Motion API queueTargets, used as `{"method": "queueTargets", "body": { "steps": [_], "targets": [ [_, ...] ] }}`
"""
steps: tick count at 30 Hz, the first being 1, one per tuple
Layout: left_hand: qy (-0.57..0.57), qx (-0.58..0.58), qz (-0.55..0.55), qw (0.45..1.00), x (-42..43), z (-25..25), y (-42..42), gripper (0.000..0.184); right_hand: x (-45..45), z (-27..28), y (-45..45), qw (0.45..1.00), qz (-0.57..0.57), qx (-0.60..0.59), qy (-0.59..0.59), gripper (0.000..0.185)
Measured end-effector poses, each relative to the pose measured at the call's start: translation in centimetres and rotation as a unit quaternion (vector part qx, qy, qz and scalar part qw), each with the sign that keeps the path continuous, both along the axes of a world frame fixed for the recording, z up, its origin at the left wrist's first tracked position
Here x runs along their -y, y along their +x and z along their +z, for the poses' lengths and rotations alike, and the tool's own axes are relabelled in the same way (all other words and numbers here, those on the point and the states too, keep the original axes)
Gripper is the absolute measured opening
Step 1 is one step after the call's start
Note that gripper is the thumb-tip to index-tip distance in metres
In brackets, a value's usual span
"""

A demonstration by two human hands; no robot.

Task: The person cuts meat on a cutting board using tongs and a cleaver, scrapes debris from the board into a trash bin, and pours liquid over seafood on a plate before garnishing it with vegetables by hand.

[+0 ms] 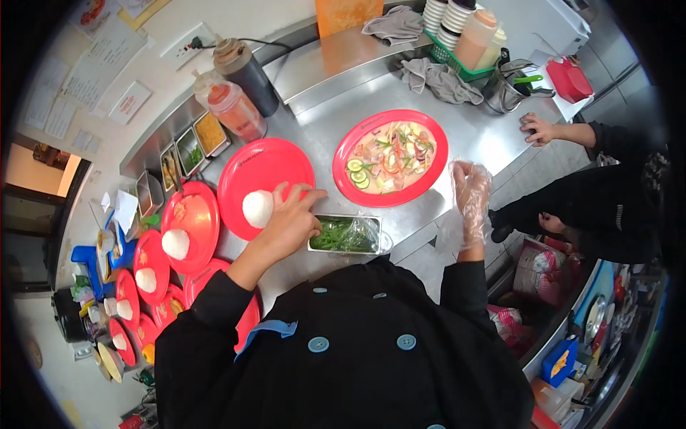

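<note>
My left hand (288,223) is bare, its fingers spread above the right edge of a red plate (282,161) that bears a white rice mound (258,209). Just under its fingertips lies a metal container (346,251) of cut greens (336,233), partly covered with clear plastic. My right hand (470,194) wears a clear plastic glove, with its fingers curled together; what they hold, if anything, is too small to tell. It hangs right of a red oval plate (341,179) of mixed food with cucumber slices (357,174).
Sauce bottles (232,107) and topping containers (189,151) stand at the back left. More red plates (207,204) with rice are on the left. At the right, a co-worker's hand (537,129) rests on the counter (400,86), near a metal pitcher (504,93) and grey cloths (437,80).
</note>
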State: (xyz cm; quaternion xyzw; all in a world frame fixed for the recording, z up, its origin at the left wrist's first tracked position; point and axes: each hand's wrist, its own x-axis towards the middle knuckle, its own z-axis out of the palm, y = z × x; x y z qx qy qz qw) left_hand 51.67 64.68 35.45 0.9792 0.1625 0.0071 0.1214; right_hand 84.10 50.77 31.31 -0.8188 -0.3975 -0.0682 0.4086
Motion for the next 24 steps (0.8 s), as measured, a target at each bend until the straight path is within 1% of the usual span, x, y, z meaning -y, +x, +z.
{"method": "queueTargets", "body": {
  "steps": [2, 3, 4, 6, 8, 9, 11, 12, 14, 18, 20, 24],
  "targets": [
    [0.002, 0.039, 0.029, 0.999, -0.8, 1.4, 1.1, 0.009, 0.8, -0.4, -0.1, 1.0, -0.017, -0.003, 0.002, 0.015],
    [0.009, 0.089, 0.041, 0.995, -1.4, 0.9, 2.3, 0.009, 1.2, -0.8, -0.1, 1.0, -0.02, -0.016, 0.004, 0.015],
    [0.011, 0.091, 0.038, 0.995, -1.8, 0.3, 3.7, 0.009, 1.6, -1.0, -0.2, 0.999, -0.023, -0.031, 0.005, 0.014],
    [-0.011, 0.133, 0.048, 0.99, -2.4, -1.2, 7.1, 0.011, 2.0, -0.9, -0.5, 0.999, -0.029, -0.03, -0.001, 0.013],
    [-0.056, 0.129, 0.048, 0.989, -2.9, -4.0, 10.4, 0.008, 2.5, -1.5, -0.5, 0.999, -0.015, -0.047, 0.017, 0.012],
    [-0.055, 0.13, 0.045, 0.989, -2.9, -4.7, 11.8, 0.008, 2.7, -1.8, -0.5, 0.997, -0.02, -0.066, 0.024, 0.011],
    [-0.077, 0.065, 0.066, 0.993, -2.7, -6.0, 14.0, 0.011, 3.2, -1.8, -0.7, 0.996, -0.026, -0.078, 0.027, 0.011],
    [-0.077, 0.064, 0.063, 0.993, -2.6, -6.6, 14.6, 0.011, 3.5, -1.7, -0.9, 0.995, -0.029, -0.09, 0.028, 0.011],
    [-0.066, 0.058, 0.083, 0.993, -2.6, -7.5, 15.6, 0.018, 3.9, -1.8, -1.0, 0.996, -0.034, -0.083, 0.024, 0.011],
    [-0.029, 0.032, 0.107, 0.993, -3.0, -8.0, 16.4, 0.018, 4.4, -1.5, -1.6, 0.996, -0.032, -0.084, 0.021, 0.011],
    [0.011, 0.033, 0.126, 0.991, -3.1, -7.6, 16.4, 0.02, 4.4, -1.5, -1.8, 0.996, -0.028, -0.082, 0.025, 0.011],
    [-0.001, 0.024, 0.122, 0.992, -3.2, -6.5, 15.4, 0.027, 4.0, -1.0, -2.3, 0.996, -0.022, -0.08, 0.025, 0.011]
  ]
}}
